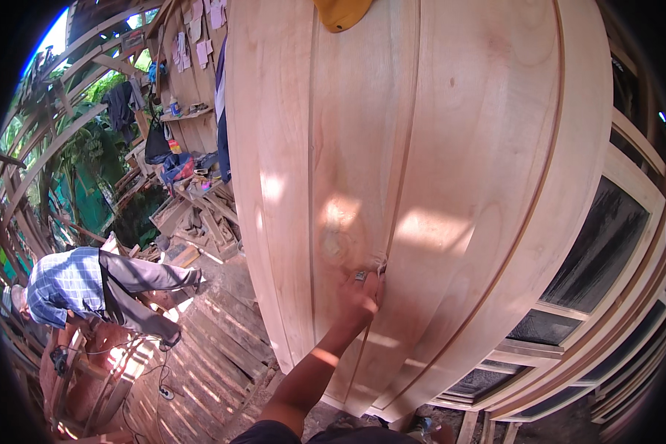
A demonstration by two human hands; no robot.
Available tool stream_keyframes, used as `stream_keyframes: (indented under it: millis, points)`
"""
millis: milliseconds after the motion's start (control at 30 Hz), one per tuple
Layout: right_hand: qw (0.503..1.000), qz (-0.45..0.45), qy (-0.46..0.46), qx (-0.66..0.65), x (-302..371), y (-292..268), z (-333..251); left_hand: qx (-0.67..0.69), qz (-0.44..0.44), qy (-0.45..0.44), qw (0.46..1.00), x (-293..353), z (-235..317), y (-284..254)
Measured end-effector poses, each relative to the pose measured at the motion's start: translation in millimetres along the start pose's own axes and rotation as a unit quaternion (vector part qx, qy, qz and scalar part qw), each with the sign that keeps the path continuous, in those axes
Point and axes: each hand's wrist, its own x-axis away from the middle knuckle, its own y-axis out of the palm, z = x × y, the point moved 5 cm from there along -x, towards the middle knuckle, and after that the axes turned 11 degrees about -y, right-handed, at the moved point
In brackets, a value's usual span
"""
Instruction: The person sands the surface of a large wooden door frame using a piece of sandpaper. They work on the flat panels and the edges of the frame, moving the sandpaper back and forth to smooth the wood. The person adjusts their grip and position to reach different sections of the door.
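Observation:
A large pale wooden door panel [481,148] with long vertical grooves stands in front of me and fills the middle of the view. My left hand [360,294], with a ring on one finger, presses against its lower middle, at a groove between two boards. The fingers are curled and drawn together. A small pale bit shows at the fingertips, but what they hold, if anything, is too small to make out. Patches of sunlight fall on the wood around the hand. My right hand does not show.
At the left, a person in a checked shirt [70,285] bends over wooden pieces, near a cable [160,377] on the slatted floor [211,348]. Scrap wood [207,214] is piled behind. Framed panels with dark panes [596,244] lean at the right. Something rounded and yellow [342,13] tops the panel.

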Motion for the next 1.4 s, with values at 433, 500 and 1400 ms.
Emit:
stream_keyframes:
  millis: [433, 500, 1400]
  points:
    - [0.999, 0.028, 0.026, 0.036, 5.7, -13.9, -29.3, -0.056, 0.143, 0.041, 0.987, -200.3, 63.4, -7.0]
    - [0.999, 0.025, 0.034, 0.029, 14.9, -19.3, -35.6, -0.066, 0.141, 0.036, 0.987, -211.4, 66.6, -5.9]
    - [0.998, 0.009, 0.058, 0.004, -9.7, -128.1, -142.6, -0.002, 0.144, -0.032, 0.989, -266.2, 84.9, -11.1]
